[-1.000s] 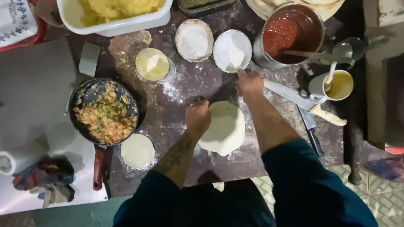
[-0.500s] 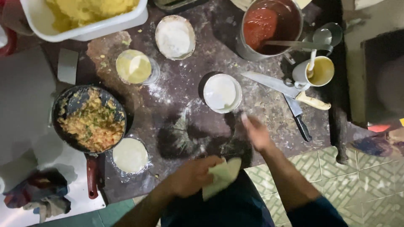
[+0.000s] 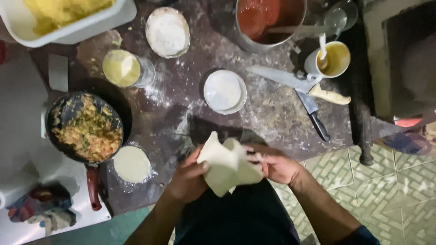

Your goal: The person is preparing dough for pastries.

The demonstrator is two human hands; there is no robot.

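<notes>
Both hands hold a pale sheet of dough (image 3: 225, 165) in the air at the near edge of the dark counter (image 3: 272, 109), just in front of the person's body. The left hand (image 3: 188, 179) grips its left side, thumb on top and fingers curled beneath; the right hand (image 3: 274, 165) meets it from the right, fingers narrow and pinching the folded edge. The dough lies between the two hands, folded up and slack, its long axis running roughly from upper left to lower right, and both hands touch it about equally. Beyond it on the counter sits a small white plate (image 3: 223, 90), with two knives (image 3: 309, 97) to the right, near a cup (image 3: 334, 59). A pan (image 3: 85, 128) of yellow filling stands to the left, a floured disc (image 3: 131, 164) just beside it.
</notes>
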